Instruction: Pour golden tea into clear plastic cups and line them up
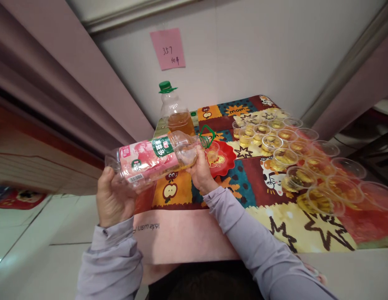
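A large clear juice bottle (146,160) with a pink and green label lies tipped on its side in the air, its neck to the right. My left hand (114,196) grips its base, while my right hand (200,171) is wrapped round the neck end. A little amber liquid pools along the bottle's lower side. Just past the mouth, with its green carrying ring (208,136), a clear plastic cup (213,151) stands on a red scalloped plate (227,163). Whether liquid is flowing into that cup I cannot make out.
Behind stands a second bottle (178,114), green-capped and partly filled with amber liquid. Many clear cups (286,156) holding yellowish liquid crowd the right side of the patterned tablecloth (203,196). A pink note (168,49) hangs on the wall.
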Demonstrator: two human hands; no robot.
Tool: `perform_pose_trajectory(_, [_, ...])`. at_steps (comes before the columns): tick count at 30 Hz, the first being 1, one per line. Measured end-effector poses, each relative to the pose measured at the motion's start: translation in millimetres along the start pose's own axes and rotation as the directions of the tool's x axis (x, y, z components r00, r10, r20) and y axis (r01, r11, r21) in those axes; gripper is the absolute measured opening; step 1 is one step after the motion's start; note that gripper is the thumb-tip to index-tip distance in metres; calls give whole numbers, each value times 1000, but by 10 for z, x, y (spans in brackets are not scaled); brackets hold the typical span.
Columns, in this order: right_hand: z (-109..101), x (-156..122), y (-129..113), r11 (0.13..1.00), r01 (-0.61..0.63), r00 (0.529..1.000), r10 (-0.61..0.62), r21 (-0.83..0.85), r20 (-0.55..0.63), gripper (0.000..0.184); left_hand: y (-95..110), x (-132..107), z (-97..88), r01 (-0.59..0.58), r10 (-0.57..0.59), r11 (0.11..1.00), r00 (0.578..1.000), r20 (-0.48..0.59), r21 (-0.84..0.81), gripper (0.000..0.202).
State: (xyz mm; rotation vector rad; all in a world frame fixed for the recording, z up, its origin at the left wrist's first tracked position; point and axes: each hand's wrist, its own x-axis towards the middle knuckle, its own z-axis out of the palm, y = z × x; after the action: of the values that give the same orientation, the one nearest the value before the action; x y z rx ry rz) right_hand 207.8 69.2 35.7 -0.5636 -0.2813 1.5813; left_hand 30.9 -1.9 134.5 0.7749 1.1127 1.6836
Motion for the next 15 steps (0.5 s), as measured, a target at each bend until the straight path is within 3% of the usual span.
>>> perform_pose_trajectory(15, [-19, 23, 8, 1000, -22, 1000, 23, -6, 11, 49, -2, 10, -13, -19, 19, 1000, 1000, 5, 15, 54])
